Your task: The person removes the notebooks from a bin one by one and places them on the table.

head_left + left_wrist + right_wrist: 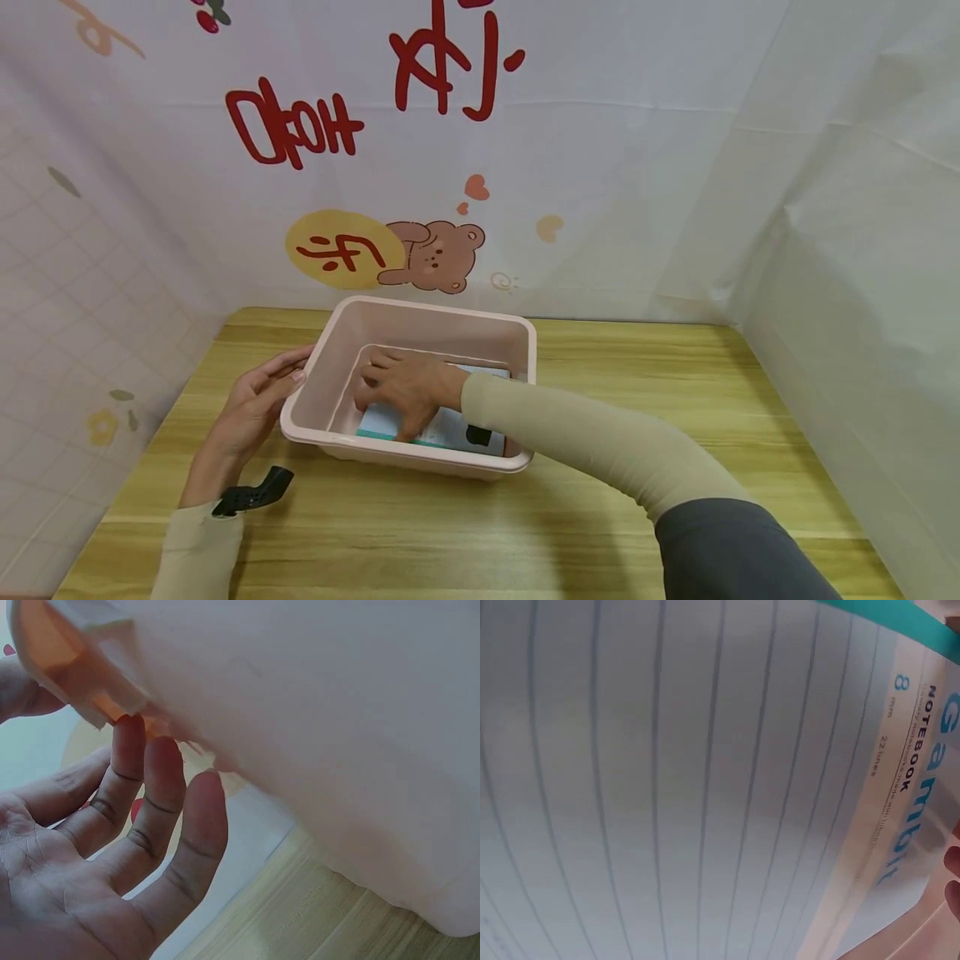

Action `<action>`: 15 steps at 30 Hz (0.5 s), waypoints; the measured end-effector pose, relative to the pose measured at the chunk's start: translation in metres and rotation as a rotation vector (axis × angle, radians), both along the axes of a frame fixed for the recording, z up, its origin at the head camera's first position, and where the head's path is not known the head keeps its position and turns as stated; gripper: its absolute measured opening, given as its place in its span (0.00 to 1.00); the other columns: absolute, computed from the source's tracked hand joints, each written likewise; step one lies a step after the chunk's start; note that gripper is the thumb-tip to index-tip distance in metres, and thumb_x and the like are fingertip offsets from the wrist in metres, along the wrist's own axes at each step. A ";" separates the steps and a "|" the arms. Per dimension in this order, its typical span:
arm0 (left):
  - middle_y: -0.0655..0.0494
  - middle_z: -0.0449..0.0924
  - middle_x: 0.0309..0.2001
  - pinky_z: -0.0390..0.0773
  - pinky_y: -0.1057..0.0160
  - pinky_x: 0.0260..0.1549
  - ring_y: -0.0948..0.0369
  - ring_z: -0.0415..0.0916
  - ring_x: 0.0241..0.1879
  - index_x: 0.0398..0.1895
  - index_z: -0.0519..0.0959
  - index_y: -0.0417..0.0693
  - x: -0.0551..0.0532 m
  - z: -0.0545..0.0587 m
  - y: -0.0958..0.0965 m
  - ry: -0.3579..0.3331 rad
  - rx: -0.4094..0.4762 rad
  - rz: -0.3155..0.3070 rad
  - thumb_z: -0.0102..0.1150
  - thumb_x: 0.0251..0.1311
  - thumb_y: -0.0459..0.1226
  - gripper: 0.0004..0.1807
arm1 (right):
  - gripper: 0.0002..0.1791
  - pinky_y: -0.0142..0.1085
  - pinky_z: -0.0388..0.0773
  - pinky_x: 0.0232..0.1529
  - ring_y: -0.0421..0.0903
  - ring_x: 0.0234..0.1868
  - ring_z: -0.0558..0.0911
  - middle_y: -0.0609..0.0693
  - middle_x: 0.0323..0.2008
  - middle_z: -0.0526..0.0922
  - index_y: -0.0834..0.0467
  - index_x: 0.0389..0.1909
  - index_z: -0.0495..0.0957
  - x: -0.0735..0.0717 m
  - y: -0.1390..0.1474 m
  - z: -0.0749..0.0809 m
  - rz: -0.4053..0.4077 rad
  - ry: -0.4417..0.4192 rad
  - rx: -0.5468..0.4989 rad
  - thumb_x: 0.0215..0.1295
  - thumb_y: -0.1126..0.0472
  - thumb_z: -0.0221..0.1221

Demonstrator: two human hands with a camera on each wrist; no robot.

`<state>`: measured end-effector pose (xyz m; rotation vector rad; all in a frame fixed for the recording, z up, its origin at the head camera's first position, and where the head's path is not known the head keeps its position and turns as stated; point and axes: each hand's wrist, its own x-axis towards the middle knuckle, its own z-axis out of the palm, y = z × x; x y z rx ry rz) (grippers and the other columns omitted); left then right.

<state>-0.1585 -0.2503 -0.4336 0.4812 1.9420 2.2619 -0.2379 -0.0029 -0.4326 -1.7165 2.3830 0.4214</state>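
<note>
A pale pink plastic bin (420, 457) stands on the table with a notebook (453, 427) inside. My left hand (251, 408) grips the bin's left rim, thumb above and fingertips (204, 806) under the edge. My right hand (408, 387) reaches into the bin and holds the notebook from above at its left end, thumb across the teal edge and fingers bent down at the end. Close up in the right wrist view, the notebook's cover (705, 780) has dark lines and the words "Gambit" and "NOTEBOOK". Fingertips (952, 877) show past its end.
The wood-grain table (645, 517) extends around the bin. A white printed sheet (615, 192) with red lettering and a cartoon bear hangs behind, and more sheeting encloses both sides. A black wrist mount (251, 497) sticks out from the left wrist, near the table.
</note>
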 end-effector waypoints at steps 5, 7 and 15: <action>0.63 0.81 0.60 0.82 0.72 0.50 0.69 0.80 0.56 0.70 0.72 0.42 0.000 0.000 0.000 -0.003 -0.001 0.004 0.46 0.77 0.28 0.21 | 0.41 0.43 0.52 0.80 0.43 0.71 0.62 0.42 0.67 0.67 0.39 0.67 0.64 -0.002 -0.002 0.000 -0.014 -0.037 -0.019 0.56 0.26 0.60; 0.63 0.81 0.60 0.82 0.72 0.50 0.69 0.79 0.56 0.70 0.72 0.42 0.000 -0.001 0.000 -0.003 -0.002 0.003 0.46 0.77 0.28 0.21 | 0.42 0.44 0.50 0.81 0.43 0.71 0.62 0.43 0.68 0.66 0.40 0.67 0.63 -0.002 -0.002 0.000 -0.017 -0.044 -0.023 0.55 0.25 0.60; 0.62 0.81 0.60 0.82 0.71 0.50 0.69 0.79 0.56 0.70 0.71 0.41 -0.001 -0.002 -0.001 0.004 -0.005 -0.001 0.45 0.77 0.28 0.21 | 0.45 0.44 0.53 0.79 0.47 0.73 0.57 0.46 0.70 0.65 0.37 0.67 0.68 -0.004 -0.001 0.001 -0.007 0.020 -0.027 0.51 0.20 0.59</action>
